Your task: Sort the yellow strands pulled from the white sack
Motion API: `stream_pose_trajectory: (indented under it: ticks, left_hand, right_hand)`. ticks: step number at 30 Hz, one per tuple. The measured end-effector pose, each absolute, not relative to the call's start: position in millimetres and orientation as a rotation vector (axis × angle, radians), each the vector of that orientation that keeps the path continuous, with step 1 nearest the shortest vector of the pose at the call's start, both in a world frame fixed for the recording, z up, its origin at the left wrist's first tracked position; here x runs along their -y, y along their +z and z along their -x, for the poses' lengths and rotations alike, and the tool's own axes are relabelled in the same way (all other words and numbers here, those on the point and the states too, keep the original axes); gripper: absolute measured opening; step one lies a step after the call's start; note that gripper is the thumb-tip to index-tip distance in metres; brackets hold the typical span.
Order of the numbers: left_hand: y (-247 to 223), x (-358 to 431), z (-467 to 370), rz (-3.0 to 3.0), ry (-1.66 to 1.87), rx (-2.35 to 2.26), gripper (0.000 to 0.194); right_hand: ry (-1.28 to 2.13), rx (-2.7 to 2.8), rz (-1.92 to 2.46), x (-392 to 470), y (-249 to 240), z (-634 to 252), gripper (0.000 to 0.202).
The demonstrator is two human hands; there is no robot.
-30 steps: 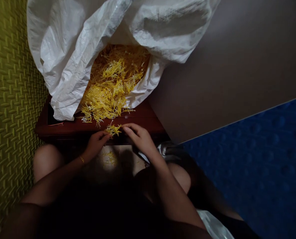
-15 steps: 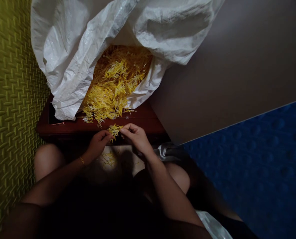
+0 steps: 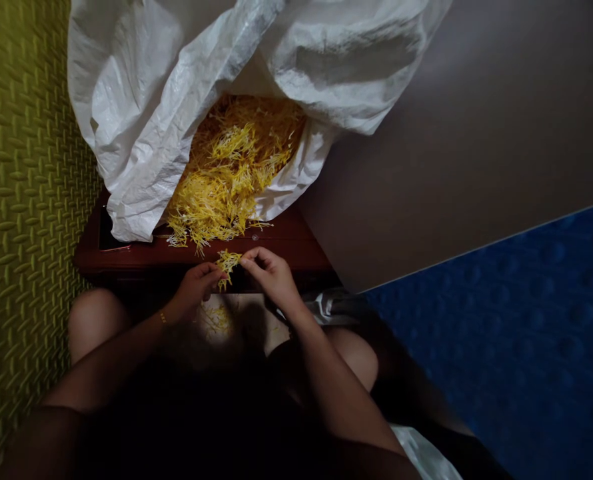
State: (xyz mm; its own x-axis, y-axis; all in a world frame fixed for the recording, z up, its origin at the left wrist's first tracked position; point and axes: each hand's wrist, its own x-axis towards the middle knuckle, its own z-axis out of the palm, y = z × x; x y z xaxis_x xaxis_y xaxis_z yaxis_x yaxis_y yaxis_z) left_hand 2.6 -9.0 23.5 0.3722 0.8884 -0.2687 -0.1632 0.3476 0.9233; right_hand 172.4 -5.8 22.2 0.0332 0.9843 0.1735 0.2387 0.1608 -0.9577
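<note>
In front of me, a small clump of thin yellow, white-tipped strands [image 3: 227, 263], resembling artificial flower stamens, is held between my two hands. My left hand [image 3: 194, 285] pinches its lower left side between thumb and fingertips. On the upper right, my right hand [image 3: 274, 275] has thumb and forefinger closed at the clump's edge. Just beyond the hands, a large heap of the same strands [image 3: 226, 183] spills from the mouth of a white woven sack [image 3: 144, 140]. The sack's mouth lies on a dark red wooden surface [image 3: 296, 241].
A yellow textured mat [image 3: 21, 220] lines the left side. To the right are a grey-brown panel [image 3: 441, 147] and a blue bumpy surface [image 3: 526, 327]. Loose strands [image 3: 216, 319] lie on the pale floor between my knees. A dark flat object [image 3: 107, 233] sits beside the sack.
The clump has turned a little between my fingers, and its lower end hangs slightly lower. Both hands stay in nearly the same place. The view has shifted slightly.
</note>
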Motion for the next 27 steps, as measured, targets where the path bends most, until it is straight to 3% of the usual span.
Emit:
stream_pose_trajectory:
  ticks: [6, 19, 27]
  left_hand:
    - [16.8, 3.5, 3.9, -0.805, 0.703, -0.793, 0.024]
    - [20.5, 8.7, 1.6, -0.808, 0.647, -0.860, 0.018]
    - [22.4, 12.7, -2.3, -0.934, 0.678, -0.881, 0.030]
  right_hand:
    - [1.112, 1.343, 1.107, 7.9, 18.0, -160.4, 0.034]
    - [0.745, 1.649, 1.107, 15.3, 28.9, -162.3, 0.018]
    - [0.600, 1.552, 1.212, 10.7, 24.6, -169.0, 0.010]
